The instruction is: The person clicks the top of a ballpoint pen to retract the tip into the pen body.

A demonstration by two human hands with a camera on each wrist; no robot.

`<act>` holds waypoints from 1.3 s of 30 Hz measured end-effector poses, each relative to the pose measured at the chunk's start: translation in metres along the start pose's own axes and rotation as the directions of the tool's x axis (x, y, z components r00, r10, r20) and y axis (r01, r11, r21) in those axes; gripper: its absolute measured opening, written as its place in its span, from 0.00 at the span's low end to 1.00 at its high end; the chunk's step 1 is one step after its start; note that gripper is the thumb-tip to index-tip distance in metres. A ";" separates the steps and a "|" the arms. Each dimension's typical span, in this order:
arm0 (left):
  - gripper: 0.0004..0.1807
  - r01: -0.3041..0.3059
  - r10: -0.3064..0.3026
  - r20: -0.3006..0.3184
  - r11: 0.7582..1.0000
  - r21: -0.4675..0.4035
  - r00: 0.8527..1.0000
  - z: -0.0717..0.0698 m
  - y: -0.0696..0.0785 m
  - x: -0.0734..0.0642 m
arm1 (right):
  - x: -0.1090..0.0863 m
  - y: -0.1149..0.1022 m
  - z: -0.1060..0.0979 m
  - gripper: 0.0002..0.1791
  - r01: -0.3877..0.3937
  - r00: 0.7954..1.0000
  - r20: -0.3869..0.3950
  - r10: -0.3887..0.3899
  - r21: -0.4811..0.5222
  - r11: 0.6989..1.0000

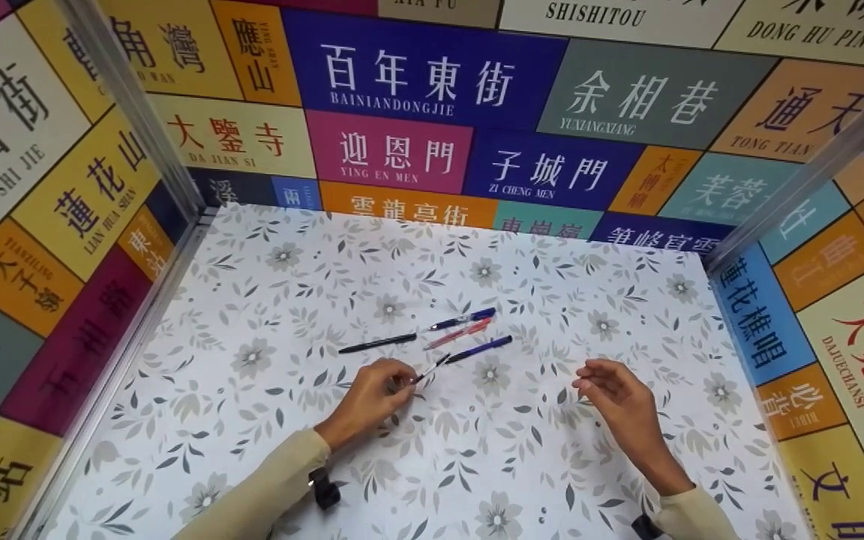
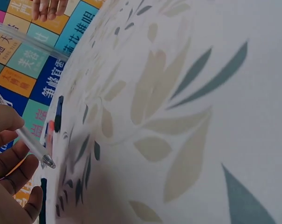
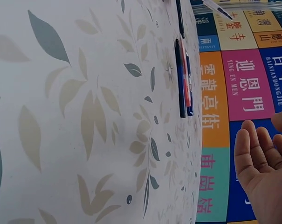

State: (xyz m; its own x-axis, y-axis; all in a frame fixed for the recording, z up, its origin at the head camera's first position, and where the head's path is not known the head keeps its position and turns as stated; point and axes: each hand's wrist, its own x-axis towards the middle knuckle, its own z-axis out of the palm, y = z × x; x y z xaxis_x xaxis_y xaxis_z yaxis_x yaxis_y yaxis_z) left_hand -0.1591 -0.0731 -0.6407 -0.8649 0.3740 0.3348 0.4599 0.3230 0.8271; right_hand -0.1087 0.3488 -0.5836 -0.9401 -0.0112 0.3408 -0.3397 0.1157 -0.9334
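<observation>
My left hand (image 1: 373,394) pinches a slim pen (image 1: 432,369) between thumb and fingers, above the tablecloth. Seen in the left wrist view, the pen (image 2: 34,145) has a clear, whitish barrel. Just beyond it on the cloth lie a blue pen (image 1: 479,349), a red pen (image 1: 458,334) and a clear pen with a dark blue end (image 1: 463,319), side by side at a slant. A black pen (image 1: 377,344) rests to their left. Off to the right, my right hand (image 1: 625,405) is held over the cloth with its fingers loosely bent and nothing in them.
A white tablecloth (image 1: 312,292) with grey flowers and leaves covers the table. Panels of coloured Chinese place-name signs (image 1: 424,67) stand along the back and both sides, joined by metal corner posts (image 1: 151,124).
</observation>
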 end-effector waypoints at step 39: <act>0.06 -0.013 0.020 -0.019 0.953 0.303 1.000 -0.039 -0.054 -0.009 | -0.007 0.007 -0.005 0.17 -0.035 0.999 -0.023 0.034 -0.024 0.999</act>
State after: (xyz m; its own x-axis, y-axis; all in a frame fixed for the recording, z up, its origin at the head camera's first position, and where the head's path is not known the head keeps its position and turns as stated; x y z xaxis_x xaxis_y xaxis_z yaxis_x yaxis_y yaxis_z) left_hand -0.1843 -0.1279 -0.6708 -0.8592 0.3642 0.3595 0.5107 0.5663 0.6470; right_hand -0.1048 0.3544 -0.5919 -0.9503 0.0153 0.3110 -0.3060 0.1395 -0.9418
